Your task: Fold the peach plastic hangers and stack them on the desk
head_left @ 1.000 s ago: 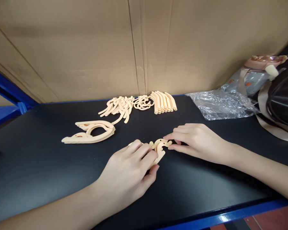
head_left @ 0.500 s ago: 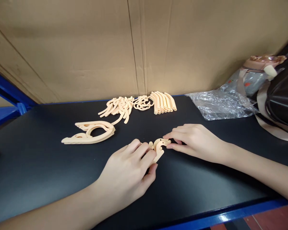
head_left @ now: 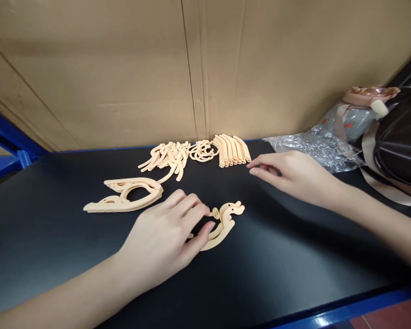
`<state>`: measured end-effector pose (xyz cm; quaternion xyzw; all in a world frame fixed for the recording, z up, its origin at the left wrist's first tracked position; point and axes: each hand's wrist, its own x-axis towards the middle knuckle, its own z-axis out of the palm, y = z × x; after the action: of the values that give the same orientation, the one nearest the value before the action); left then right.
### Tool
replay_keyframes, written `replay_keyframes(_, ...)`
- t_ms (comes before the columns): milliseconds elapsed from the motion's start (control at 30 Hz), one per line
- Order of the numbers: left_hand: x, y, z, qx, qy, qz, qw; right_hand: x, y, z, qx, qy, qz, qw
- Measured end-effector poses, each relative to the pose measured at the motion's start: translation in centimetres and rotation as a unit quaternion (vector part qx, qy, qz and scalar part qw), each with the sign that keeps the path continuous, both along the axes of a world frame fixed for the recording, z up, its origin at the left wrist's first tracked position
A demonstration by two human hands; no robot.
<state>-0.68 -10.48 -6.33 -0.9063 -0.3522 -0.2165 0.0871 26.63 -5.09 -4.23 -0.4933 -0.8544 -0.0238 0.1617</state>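
Observation:
A curved cream plastic piece lies on the black tabletop near the middle. My left hand rests on its left end, thumb and fingertips pinching it. My right hand hovers above the table farther back, fingers stretched toward a row of cream curved bars; it holds nothing. A stack of assembled cream pieces lies to the left of my left hand.
A loose heap of cream plastic parts and small hooks sits by the cardboard back wall. A crumpled clear plastic bag and a dark bag with beige straps occupy the right. Blue shelf frame at left.
My right hand let go of the cream piece and moved back and up toward the row of curved bars. My left hand stayed on the piece, which now shows more fully.

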Motion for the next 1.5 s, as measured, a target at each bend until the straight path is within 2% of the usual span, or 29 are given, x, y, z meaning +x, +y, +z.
replay_keyframes(133, -1.5, 0.6, -0.4, -0.017, -0.029, -0.005, 0.999, 1.1, 3.3, 0.0, 0.024, -0.055, -0.008, 0.998)
replay_keyframes(300, -2.3, 0.5, -0.5, -0.032, -0.067, -0.025, 0.997, 1.6, 7.6, -1.6, 0.047, -0.067, -0.025, 0.996)
replay_keyframes(467, -2.6, 0.4, -0.3, -0.044, -0.079, -0.032, 0.995, 1.8, 10.3, -3.0, 0.048, -0.07, 0.004, 0.996)
replay_keyframes(600, -2.7, 0.3, -0.1, -0.055, -0.081, -0.031, 0.995, 2.4, 10.7, -3.4, 0.055, -0.087, -0.002, 0.995)
replay_keyframes(733, -2.6, 0.2, -0.3, -0.072, -0.084, -0.04, 0.993, 3.4, 10.7, -2.9, 0.045, -0.088, -0.022, 0.995)
replay_keyframes(867, -2.4, 0.1, -0.5, -0.095, -0.091, -0.051, 0.99, 3.7, 10.7, -2.3, 0.011, -0.079, -0.066, 0.995)
replay_keyframes(1067, -2.4, 0.1, -0.5, -0.101, -0.094, -0.051, 0.989, 2.1, 11.4, -2.0, 0.056, -0.147, -0.184, 0.97)
replay_keyframes(1200, -2.5, 0.1, -0.4, -0.111, -0.095, -0.046, 0.988, 1.4, 12.4, -1.6, -0.011, -0.205, -0.197, 0.959)
replay_keyframes(1333, -2.5, 0.3, -0.6, -0.102, -0.102, -0.051, 0.988, 1.3, 13.0, -1.2, -0.074, -0.212, -0.201, 0.953)
replay_keyframes(1500, -2.3, 0.4, -1.1, -0.1, -0.085, -0.064, 0.989, 1.5, 11.9, -0.2, -0.063, -0.176, -0.247, 0.951)
